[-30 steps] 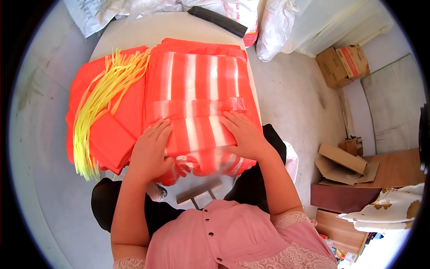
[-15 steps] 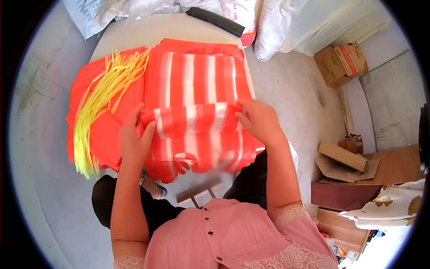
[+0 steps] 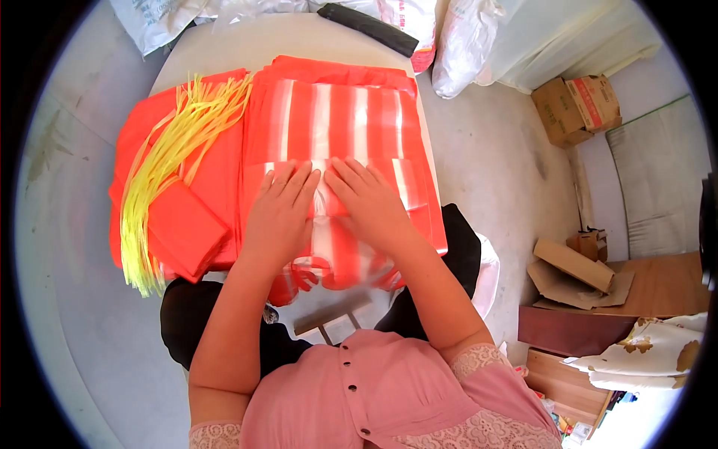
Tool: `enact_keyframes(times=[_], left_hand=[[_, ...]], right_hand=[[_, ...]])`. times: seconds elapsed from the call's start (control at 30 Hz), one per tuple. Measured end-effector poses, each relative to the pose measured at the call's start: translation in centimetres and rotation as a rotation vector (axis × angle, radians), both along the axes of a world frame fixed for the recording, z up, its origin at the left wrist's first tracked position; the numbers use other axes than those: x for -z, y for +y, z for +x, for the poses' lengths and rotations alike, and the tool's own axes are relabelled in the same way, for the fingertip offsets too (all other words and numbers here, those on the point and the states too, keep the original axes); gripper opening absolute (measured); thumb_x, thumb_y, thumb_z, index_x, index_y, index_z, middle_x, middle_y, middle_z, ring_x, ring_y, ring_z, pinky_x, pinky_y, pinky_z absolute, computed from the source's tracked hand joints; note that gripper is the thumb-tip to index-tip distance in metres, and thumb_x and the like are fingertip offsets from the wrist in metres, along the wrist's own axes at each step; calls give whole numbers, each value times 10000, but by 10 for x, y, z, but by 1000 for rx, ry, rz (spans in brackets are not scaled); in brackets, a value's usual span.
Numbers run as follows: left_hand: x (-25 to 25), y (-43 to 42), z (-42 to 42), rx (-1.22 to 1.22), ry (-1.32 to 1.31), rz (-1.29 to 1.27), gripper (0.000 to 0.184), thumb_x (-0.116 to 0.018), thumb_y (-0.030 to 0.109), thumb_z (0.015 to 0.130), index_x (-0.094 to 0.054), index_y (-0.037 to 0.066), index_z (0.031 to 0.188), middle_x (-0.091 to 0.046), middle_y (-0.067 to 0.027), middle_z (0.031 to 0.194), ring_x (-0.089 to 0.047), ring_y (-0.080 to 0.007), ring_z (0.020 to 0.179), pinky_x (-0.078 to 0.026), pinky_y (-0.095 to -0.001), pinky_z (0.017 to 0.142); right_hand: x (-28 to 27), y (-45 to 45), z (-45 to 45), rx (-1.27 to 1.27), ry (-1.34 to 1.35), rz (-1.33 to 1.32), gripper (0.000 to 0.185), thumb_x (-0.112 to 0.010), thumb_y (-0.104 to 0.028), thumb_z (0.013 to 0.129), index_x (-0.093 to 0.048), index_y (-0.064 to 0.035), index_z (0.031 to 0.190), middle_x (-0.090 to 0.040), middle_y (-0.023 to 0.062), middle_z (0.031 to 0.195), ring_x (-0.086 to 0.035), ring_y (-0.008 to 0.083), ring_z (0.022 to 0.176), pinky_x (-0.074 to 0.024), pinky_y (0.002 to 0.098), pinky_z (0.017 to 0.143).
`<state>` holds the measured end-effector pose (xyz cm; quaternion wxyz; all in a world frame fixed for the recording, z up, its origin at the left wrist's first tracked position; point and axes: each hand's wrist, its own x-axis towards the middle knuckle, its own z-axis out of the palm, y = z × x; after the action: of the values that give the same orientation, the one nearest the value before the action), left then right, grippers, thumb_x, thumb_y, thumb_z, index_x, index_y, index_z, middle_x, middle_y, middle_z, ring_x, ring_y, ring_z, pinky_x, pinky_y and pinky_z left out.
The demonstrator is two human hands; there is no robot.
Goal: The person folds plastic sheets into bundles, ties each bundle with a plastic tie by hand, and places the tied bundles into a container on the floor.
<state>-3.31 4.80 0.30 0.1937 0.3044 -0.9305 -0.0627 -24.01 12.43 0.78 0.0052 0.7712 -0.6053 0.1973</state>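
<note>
A stack of red-and-white striped plastic bags (image 3: pixel 340 120) lies on the table before me, its near part folded back over itself. My left hand (image 3: pixel 280 213) is pressed flat on that fold, fingers stretched away from me. Beside it, my right hand (image 3: pixel 372 209) lies flat too, fingertips close to the left ones. Neither hand grips anything. The loose near end of the bags, with a handle cutout, hangs toward my lap. Left of the stack are red folded sheets (image 3: pixel 138 150) with a smaller folded red piece (image 3: pixel 188 228) on them. A bundle of yellow strips (image 3: pixel 161 176) drapes across these.
The pale tabletop (image 3: pixel 224 49) shows behind the stacks, with a black roll (image 3: pixel 366 28) at its far edge. Full white sacks (image 3: pixel 467 45) stand beyond. Cardboard boxes (image 3: pixel 576 108) and a brown cabinet (image 3: pixel 658 280) are at the right. A wooden stool (image 3: pixel 333 318) is below.
Both hands have let go of the fold's corners and moved inward, now flat on the folded layer. The fold now lies down flatter against the stack.
</note>
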Motion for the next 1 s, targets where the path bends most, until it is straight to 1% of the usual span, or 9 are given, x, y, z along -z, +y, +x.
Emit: enact_keyframes(times=[0.23,0.33,0.43,0.53,0.63,0.73,0.83,0.9,1.0], left_hand=[[16,-15,8,-61,-62,-26,602,-634,-4,870,-579,63,1465,-560,-125,1559,-494,-316,1470,-402,-481,1209],[11,-19,19,-100,-9,-60,527,-605,-40,867,-648,61,1382,-648,-142,1448,-583,-310,1381,-467,-444,1150],[-2,-20,27,-123,72,-110,398,-642,16,865,-701,33,1258,-740,-155,1259,-705,-338,1158,-567,-442,976],[-35,-7,36,-159,51,229,394,-706,63,860,-706,21,1251,-764,-172,1143,-724,-353,1037,-576,-418,892],[-42,-7,49,-270,219,809,420,-757,129,866,-690,7,1262,-772,-162,1085,-738,-319,983,-569,-384,850],[-37,-9,64,-302,357,1134,417,-761,179,892,-679,-14,1253,-771,-146,1081,-738,-267,967,-560,-364,858],[-34,-7,71,-313,318,1146,403,-732,107,926,-644,19,1310,-741,-96,1139,-696,-159,970,-564,-338,853],[-22,-8,79,-291,341,1097,458,-731,109,927,-606,20,1358,-713,-116,1234,-693,-159,1019,-563,-338,885],[-20,-6,85,-271,390,1117,538,-731,111,928,-563,31,1433,-671,-132,1347,-680,-170,1104,-549,-338,953]], right_hand=[[19,10,-46,96,44,-20,518,-578,26,893,-630,-77,1397,-634,147,1450,-568,349,1380,-457,462,1145],[1,25,-58,194,49,54,609,-625,103,809,-649,-130,1372,-621,115,1470,-561,324,1389,-523,433,1082],[-14,29,-72,269,78,146,535,-642,101,793,-693,-120,1276,-664,136,1380,-620,331,1278,-537,442,1017],[-50,30,-78,299,109,67,453,-689,76,796,-714,-100,1213,-698,152,1272,-648,357,1163,-538,453,959],[-92,21,-63,302,41,-463,402,-746,31,809,-719,-72,1197,-712,148,1223,-654,365,1124,-533,451,956],[-85,20,-53,260,-8,-504,357,-776,-9,828,-710,-29,1178,-711,149,1220,-646,377,1143,-522,456,992],[-34,22,-24,98,-260,-163,360,-782,-24,833,-704,-14,1184,-712,139,1234,-642,373,1178,-506,462,1041],[-19,27,3,-55,-142,-96,297,-792,-88,856,-724,-12,1135,-707,133,1237,-643,338,1212,-510,479,1059],[7,33,27,-185,-222,-25,382,-789,-122,876,-710,-20,1236,-675,135,1343,-604,348,1293,-475,482,1116]])
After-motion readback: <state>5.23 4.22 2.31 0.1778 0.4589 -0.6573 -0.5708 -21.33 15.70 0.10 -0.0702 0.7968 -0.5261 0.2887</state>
